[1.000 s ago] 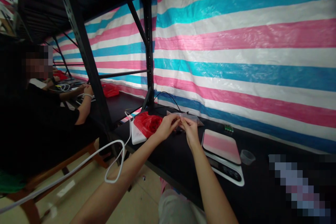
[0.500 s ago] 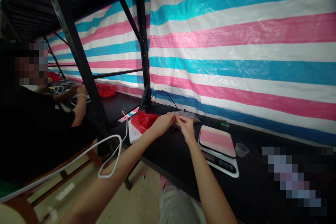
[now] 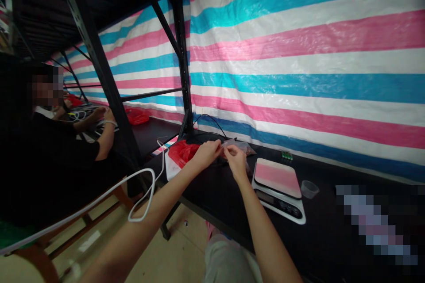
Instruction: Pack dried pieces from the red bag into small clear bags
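My left hand [image 3: 206, 154] and my right hand [image 3: 235, 160] meet over the black table [image 3: 212, 194], fingers pinched together on a small clear plastic bag [image 3: 239, 147] that lies just behind them. What sits inside the bag is too small to make out. A red plastic bag [image 3: 181, 151] lies on a white block just left of my left hand. A white kitchen scale [image 3: 278, 185] with a pink-reflecting top stands right of my right hand.
A small clear cup [image 3: 309, 189] stands right of the scale, a small green part [image 3: 287, 155] behind it. A white cable [image 3: 142, 194] loops off the table's left edge. A black rack post [image 3: 181, 53] rises behind. Another person [image 3: 49, 154] sits at the left bench.
Both hands stay pinched together at the clear bag; they have barely shifted. The view has swung slightly.
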A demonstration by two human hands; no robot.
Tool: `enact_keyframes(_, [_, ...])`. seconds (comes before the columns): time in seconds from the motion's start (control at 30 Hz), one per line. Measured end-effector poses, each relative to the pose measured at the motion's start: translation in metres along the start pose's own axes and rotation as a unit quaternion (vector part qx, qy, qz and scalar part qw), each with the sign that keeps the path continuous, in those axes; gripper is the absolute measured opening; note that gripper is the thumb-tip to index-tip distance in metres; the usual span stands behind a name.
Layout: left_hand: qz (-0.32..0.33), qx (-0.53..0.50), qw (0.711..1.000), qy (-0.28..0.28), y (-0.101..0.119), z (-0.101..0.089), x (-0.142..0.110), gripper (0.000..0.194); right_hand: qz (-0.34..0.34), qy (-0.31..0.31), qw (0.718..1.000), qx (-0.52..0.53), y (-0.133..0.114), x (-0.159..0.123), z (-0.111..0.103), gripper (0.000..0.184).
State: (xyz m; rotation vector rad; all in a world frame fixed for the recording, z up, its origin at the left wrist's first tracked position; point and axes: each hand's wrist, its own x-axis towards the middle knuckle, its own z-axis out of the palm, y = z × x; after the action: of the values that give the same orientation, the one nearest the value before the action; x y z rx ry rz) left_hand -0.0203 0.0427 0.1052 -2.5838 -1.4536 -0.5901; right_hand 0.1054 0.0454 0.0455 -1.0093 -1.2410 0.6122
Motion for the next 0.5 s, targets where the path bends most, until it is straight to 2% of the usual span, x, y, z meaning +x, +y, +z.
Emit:
enact_keyframes(0.17, [0.002,-0.062,0.998,0.032,0.004,-0.001,-0.001,0.021,0.031,0.003,0.998,0.047,0.002,0.003,-0.001,0.020])
enact_keyframes(0.23, [-0.009,-0.065,0.997,0.040,0.004,-0.004,-0.002,0.023,0.032,0.027,0.998,0.049,0.004,0.005,-0.003,0.021])
enact_keyframes(0.3, [0.021,-0.099,0.995,0.011,-0.003,-0.007,-0.004,0.026,0.005,0.069,0.997,0.018,0.004,0.005,-0.006,0.021])
enact_keyframes(0.4, [0.100,-0.181,0.976,-0.070,-0.030,-0.011,-0.002,0.036,-0.033,0.117,0.992,-0.045,0.003,0.005,-0.011,0.021])
enact_keyframes(0.43, [0.100,-0.187,0.974,-0.082,-0.044,-0.011,0.000,0.039,-0.036,0.124,0.990,-0.060,0.002,0.005,-0.012,0.022])
enact_keyframes(0.5, [0.044,-0.141,0.988,-0.054,-0.074,-0.008,0.006,0.040,-0.035,0.139,0.986,-0.083,-0.001,0.003,-0.013,0.024])
